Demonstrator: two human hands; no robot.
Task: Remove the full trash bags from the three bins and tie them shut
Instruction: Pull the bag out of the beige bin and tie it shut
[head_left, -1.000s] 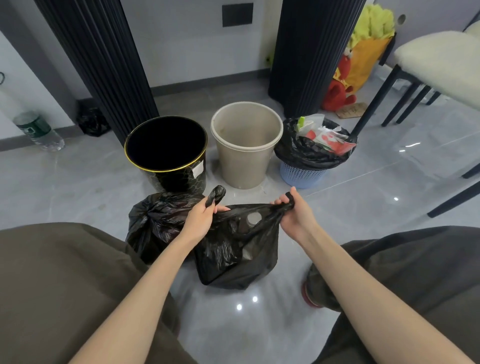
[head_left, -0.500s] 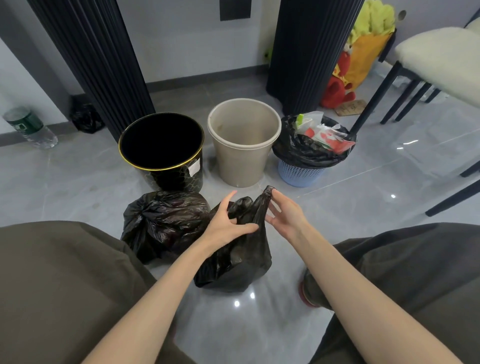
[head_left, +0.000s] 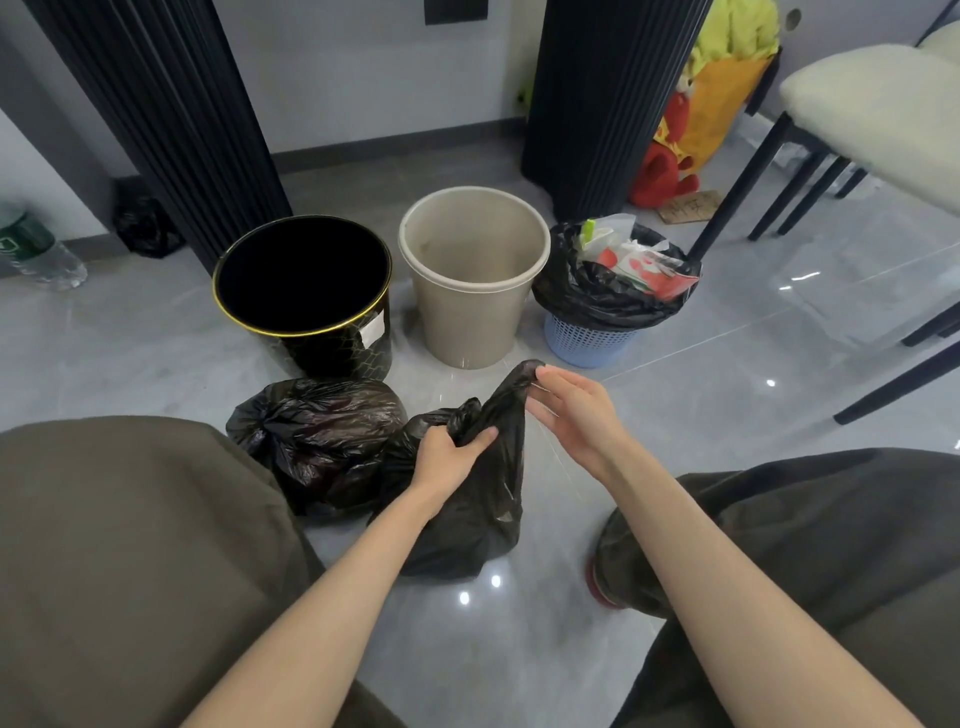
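Grey glossy tile floor (head_left: 156, 338), dark ribbed column (head_left: 171, 104) back left, a second one (head_left: 597, 93) back right, chair (head_left: 872, 104) with thin black legs along the right edge. Open floor was left of the black bin and right of the blue basket up to the chair legs; near side was boxed in by the person's knees.

Three bins in a row: black bin (head_left: 332, 343) with gold rim, empty; beige bin (head_left: 472, 312), empty; blue basket (head_left: 587, 338), its black liner (head_left: 587, 296) still in and full of wrappers. Two bags out on the floor: a tied bag (head_left: 317, 436) just in front of the black bin, and an open bag (head_left: 478, 509) touching it on the right, in front of the beige bin.

Left hand (head_left: 447, 457) was closed around the gathered neck of the open bag. Right hand (head_left: 576, 410) pinched the bag's upper tip with thumb and forefinger, other fingers loose and spread.

Versus half a second earlier: left hand went from fingers splayed to a fist on the neck; the bag's top got pulled up taller and narrower. A second earlier the two handles were stretched wide apart, one per hand. Bins and tied bag hadn't moved.
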